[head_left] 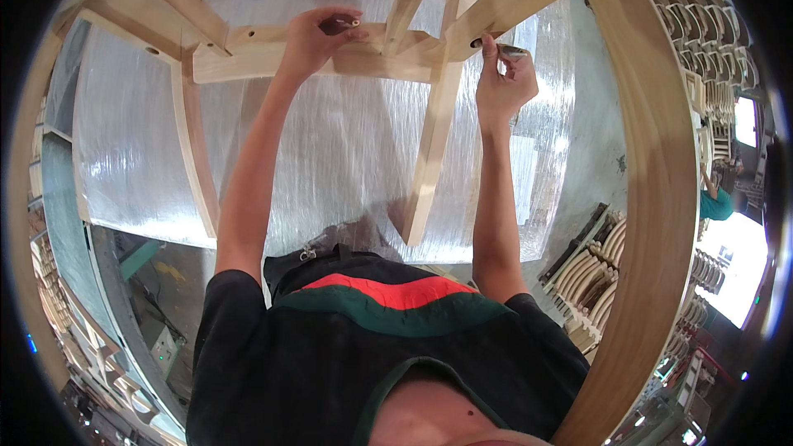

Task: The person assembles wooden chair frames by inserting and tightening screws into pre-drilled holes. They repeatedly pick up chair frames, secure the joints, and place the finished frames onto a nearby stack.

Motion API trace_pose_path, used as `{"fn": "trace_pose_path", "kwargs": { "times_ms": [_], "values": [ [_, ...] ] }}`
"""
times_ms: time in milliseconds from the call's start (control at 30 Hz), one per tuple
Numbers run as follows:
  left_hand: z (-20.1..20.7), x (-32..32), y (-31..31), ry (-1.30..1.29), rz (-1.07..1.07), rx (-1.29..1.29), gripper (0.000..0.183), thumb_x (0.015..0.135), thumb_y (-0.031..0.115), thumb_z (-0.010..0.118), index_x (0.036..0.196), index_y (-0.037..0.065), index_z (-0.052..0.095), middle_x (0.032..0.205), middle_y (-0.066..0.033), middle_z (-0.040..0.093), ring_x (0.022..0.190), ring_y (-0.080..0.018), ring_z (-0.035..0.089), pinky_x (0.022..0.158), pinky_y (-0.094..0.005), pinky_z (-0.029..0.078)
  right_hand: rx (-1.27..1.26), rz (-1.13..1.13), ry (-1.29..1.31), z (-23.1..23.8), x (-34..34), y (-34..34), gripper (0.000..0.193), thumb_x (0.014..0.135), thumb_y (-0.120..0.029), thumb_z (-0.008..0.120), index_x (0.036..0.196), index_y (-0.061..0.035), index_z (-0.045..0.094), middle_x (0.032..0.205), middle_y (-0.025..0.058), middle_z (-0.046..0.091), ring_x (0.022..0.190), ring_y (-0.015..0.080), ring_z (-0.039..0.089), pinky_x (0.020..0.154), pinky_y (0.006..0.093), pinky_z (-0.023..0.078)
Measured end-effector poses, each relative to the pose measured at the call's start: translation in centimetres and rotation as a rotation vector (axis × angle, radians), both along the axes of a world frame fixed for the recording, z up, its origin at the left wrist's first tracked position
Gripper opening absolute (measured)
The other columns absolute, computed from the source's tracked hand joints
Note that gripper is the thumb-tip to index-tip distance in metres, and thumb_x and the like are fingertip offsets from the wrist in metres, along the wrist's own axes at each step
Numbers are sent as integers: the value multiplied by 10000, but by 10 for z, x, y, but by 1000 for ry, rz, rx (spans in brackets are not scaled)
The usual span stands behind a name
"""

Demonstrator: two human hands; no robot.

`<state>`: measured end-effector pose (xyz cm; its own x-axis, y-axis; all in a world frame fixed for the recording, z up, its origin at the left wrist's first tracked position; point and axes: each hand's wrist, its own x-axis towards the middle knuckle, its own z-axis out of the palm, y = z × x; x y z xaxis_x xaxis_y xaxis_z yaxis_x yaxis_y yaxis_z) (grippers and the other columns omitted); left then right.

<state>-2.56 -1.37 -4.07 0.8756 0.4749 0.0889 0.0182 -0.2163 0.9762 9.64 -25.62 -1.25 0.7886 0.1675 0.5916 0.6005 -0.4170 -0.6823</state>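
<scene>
A pale wooden chair frame (388,62) lies on a worktop covered in clear plastic wrap (330,132). My left hand (316,41) is over its cross rail, thumb and fingers curled round a small pale piece with a round end (356,24), which looks like a wooden dowel. At the joint on the right, my right hand (505,87) grips a shiny metal tool (514,51), its kind hidden by the fingers. The thumb tip is beside a dark hole (477,43) in the slanted rail (516,0). Another small hole (252,34) shows in the cross rail.
A long curved wooden beam (652,157) arches along the right side. Stacked curved wooden parts (591,277) stand below on the floor, with more racks (702,25) at the far right. Over there is a person in a teal top (715,205). A grey-green ledge (70,190) runs along the left.
</scene>
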Motion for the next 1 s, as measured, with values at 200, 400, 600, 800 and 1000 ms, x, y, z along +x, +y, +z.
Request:
{"fn": "trace_pose_path", "kwargs": {
  "times_ms": [200,400,600,800,1000],
  "values": [
    [-2,2,1,-14,3,11,234,750,40,727,975,13,670,836,-45,682,746,-80,632,714,-225,507,49,157,52,11,2,-4,148,771,-88,740,790,29,653,730,101,653,666,122,633,603,246,507],
    [-1,3,0,27,67,43,175,739,45,739,897,13,673,792,-33,676,723,-69,619,680,-219,501,-6,54,129,9,0,1,162,740,-92,766,758,29,659,757,106,665,665,139,640,588,245,505],
    [-7,4,1,-50,13,-16,196,768,42,721,945,-3,649,866,-44,677,777,-93,643,709,-222,509,80,196,156,18,-5,-1,117,765,-51,728,815,34,664,821,111,662,703,136,641,652,257,533],
    [-3,4,1,-1,17,33,205,765,65,733,934,-8,644,822,-43,679,757,-90,642,703,-220,508,-8,128,112,8,-2,-2,84,786,-46,708,825,20,673,757,88,650,663,128,635,604,255,512],
    [-2,4,-3,21,72,140,240,744,141,768,914,9,661,798,-31,683,721,-76,625,678,-221,503,65,113,84,-3,-1,1,124,790,-91,724,821,13,664,733,88,646,610,122,618,564,251,494]
  ]
}}
